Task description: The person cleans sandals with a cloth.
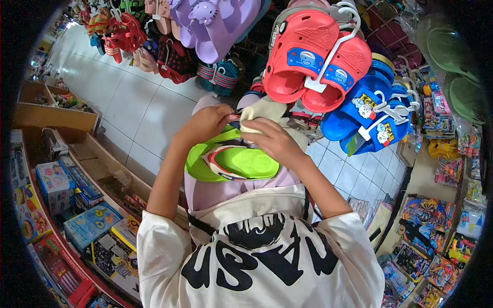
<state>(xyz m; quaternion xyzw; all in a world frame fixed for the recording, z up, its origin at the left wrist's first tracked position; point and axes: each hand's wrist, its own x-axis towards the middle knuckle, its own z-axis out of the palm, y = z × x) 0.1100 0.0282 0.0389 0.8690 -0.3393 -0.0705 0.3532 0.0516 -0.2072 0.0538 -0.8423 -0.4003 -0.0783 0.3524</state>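
Lime-green flip-flops (251, 163) with a white and red strap lie across my lap, on pale pink fabric. Just beyond them, a crumpled cream cloth (263, 110) is bunched in my right hand (275, 139), whose fingers curl around its near side. My left hand (208, 124) is closed at the far edge of the flip-flops, its fingertips pinched together beside the cloth. What those fingertips grip is too small and partly hidden to make out.
Red clogs (318, 56) and blue slides (370, 113) hang close at the right. Purple slippers (215, 23) hang ahead. Boxed toys (92, 223) fill a shelf at the left, and packaged toys (429, 220) hang at the right. White floor tiles (138, 102) show between.
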